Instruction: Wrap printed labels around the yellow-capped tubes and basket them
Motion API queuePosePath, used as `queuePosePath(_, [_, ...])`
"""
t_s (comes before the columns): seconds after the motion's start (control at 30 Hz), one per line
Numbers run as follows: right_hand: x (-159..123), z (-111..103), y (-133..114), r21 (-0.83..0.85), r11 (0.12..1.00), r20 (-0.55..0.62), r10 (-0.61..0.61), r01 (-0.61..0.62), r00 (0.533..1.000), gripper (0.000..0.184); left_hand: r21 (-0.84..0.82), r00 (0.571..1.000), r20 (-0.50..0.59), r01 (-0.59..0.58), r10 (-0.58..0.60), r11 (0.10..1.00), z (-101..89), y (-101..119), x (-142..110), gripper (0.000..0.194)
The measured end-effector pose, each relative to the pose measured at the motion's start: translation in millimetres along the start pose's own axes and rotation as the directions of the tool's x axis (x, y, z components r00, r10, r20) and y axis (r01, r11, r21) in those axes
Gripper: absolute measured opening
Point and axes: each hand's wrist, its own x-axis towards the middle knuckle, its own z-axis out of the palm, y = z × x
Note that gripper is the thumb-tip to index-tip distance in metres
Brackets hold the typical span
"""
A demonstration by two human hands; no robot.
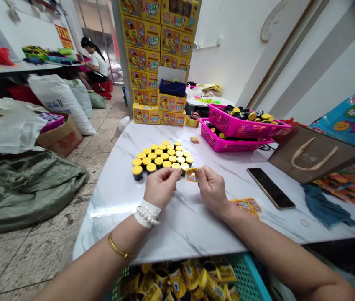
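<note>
My right hand (212, 188) pinches a small orange-and-yellow sticker (192, 175) just above the white marble table (177, 225). My left hand (161, 185) is curled with its fingertips closed beside the sticker's left edge, right at a yellow-lidded black pot (184, 167). That pot belongs to a cluster of several yellow-lidded black pots (162, 158) standing just beyond my hands. A sheet of more stickers (246, 206) lies by my right wrist.
Two stacked pink baskets (243, 129) of black-and-yellow pots sit at the back right. A black phone (270, 187), a brown paper bag (315, 154) and a blue cloth (324, 207) lie to the right. A teal crate (192, 280) of labelled pots sits below the table edge. Yellow cartons (158, 58) are stacked behind; a seated person (94, 62) works far left.
</note>
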Motion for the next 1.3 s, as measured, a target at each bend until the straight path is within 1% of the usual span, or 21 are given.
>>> queuePosePath(0.07, [-0.5, 0.4, -0.5, -0.009, 0.998, 0.015, -0.054, 0.054, 0.998, 0.04, 0.058, 0.998, 0.065, -0.005, 0.001, 0.998, 1.3, 2.6, -3.3, 0.03])
queuePosePath(0.17, [-0.6, 1.0, -1.3, -0.043, 0.992, 0.004, -0.117, 0.117, 0.993, 0.038, 0.104, 0.997, 0.08, -0.029, 0.021, 0.994, 1.4, 4.2, -4.6, 0.025])
queuePosePath(0.23, [0.4, 0.8, -0.8, -0.069, 0.991, -0.011, -0.12, 0.119, 0.993, 0.038, 0.095, 0.998, 0.047, -0.049, 0.045, 0.994, 0.8, 3.6, -3.3, 0.023])
queuePosePath(0.3, [1.5, 0.2, -0.1, -0.086, 0.991, -0.024, -0.11, 0.107, 0.994, 0.038, 0.064, 0.998, -0.015, -0.067, 0.068, 0.996, 0.3, 2.1, -1.8, 0.022])
queuePosePath(0.37, [2.0, -0.2, 0.0, -0.094, 0.99, -0.03, -0.106, 0.102, 0.994, 0.038, 0.038, 0.996, -0.052, -0.071, 0.073, 0.997, 0.2, 0.4, -1.0, 0.021])
queuePosePath(0.43, [1.7, -0.1, -0.9, -0.096, 0.989, -0.031, -0.117, 0.114, 0.993, 0.038, 0.047, 0.998, -0.026, -0.061, 0.063, 0.997, 0.6, -0.4, -1.5, 0.021])
queuePosePath(0.5, [1.0, 0.6, -2.5, -0.094, 0.986, -0.028, -0.144, 0.141, 0.989, 0.038, 0.093, 0.998, 0.027, -0.057, 0.055, 0.994, 1.2, -0.4, -2.7, 0.021])
queuePosePath(0.57, [0.6, 1.3, -3.8, -0.094, 0.981, -0.023, -0.172, 0.169, 0.985, 0.037, 0.134, 0.997, 0.046, -0.068, 0.063, 0.989, 1.4, 0.2, -3.6, 0.02])
queuePosePath(0.6, [0.6, 1.4, -4.1, -0.097, 0.98, -0.021, -0.18, 0.177, 0.984, 0.037, 0.137, 0.997, 0.034, -0.074, 0.07, 0.988, 1.3, 0.4, -3.8, 0.019])
queuePosePath(0.7, [1.6, 0.6, -3.7, -0.115, 0.979, -0.032, -0.175, 0.17, 0.984, 0.037, 0.082, 0.994, -0.06, -0.082, 0.087, 0.993, 0.7, 0.7, -2.9, 0.021])
queuePosePath(0.77, [2.0, -0.2, -2.8, -0.124, 0.979, -0.041, -0.166, 0.16, 0.985, 0.038, 0.042, 0.994, -0.072, -0.073, 0.076, 0.996, 0.5, 0.6, -2.2, 0.021])
queuePosePath(0.9, [0.0, 0.7, -2.4, -0.129, 0.976, -0.024, -0.182, 0.177, 0.983, 0.037, 0.029, 0.999, 0.032, -0.037, 0.036, 0.999, 1.5, 1.4, -3.1, 0.02])
queuePosePath(1.03, [-3.2, 4.0, -2.8, -0.137, 0.968, 0.02, -0.208, 0.209, 0.978, 0.036, 0.07, 0.993, 0.108, -0.046, 0.038, 0.997, 2.3, 3.2, -5.3, 0.023])
queuePosePath(1.07, [-3.3, 4.3, -2.7, -0.137, 0.967, 0.03, -0.214, 0.216, 0.976, 0.035, 0.082, 0.993, 0.102, -0.061, 0.052, 0.995, 2.1, 3.3, -5.4, 0.025])
queuePosePath(1.1, [-3.0, 4.2, -2.4, -0.136, 0.967, 0.031, -0.215, 0.217, 0.976, 0.035, 0.092, 0.995, 0.067, -0.082, 0.076, 0.992, 1.7, 3.3, -5.1, 0.028])
queuePosePath(1.13, [-2.3, 3.7, -2.0, -0.137, 0.968, 0.022, -0.21, 0.211, 0.978, 0.036, 0.099, 0.994, 0.006, -0.108, 0.108, 0.989, 1.1, 3.0, -4.6, 0.031])
queuePosePath(1.2, [0.1, 1.7, -1.2, -0.144, 0.973, -0.022, -0.183, 0.178, 0.983, 0.038, 0.105, 0.978, -0.125, -0.155, 0.168, 0.982, -0.2, 2.1, -3.1, 0.034])
queuePosePath(1.23, [1.4, 0.5, -0.8, -0.147, 0.976, -0.041, -0.169, 0.162, 0.985, 0.039, 0.107, 0.971, -0.152, -0.168, 0.183, 0.98, -0.7, 1.6, -2.5, 0.032])
queuePosePath(1.27, [2.4, -0.5, -0.6, -0.147, 0.978, -0.052, -0.16, 0.151, 0.986, 0.04, 0.114, 0.973, -0.139, -0.171, 0.186, 0.979, -1.0, 1.0, -2.0, 0.03])
queuePosePath(1.3, [3.1, -1.2, -0.6, -0.146, 0.978, -0.053, -0.157, 0.147, 0.986, 0.04, 0.126, 0.978, -0.101, -0.17, 0.183, 0.977, -1.0, 0.5, -1.8, 0.027])
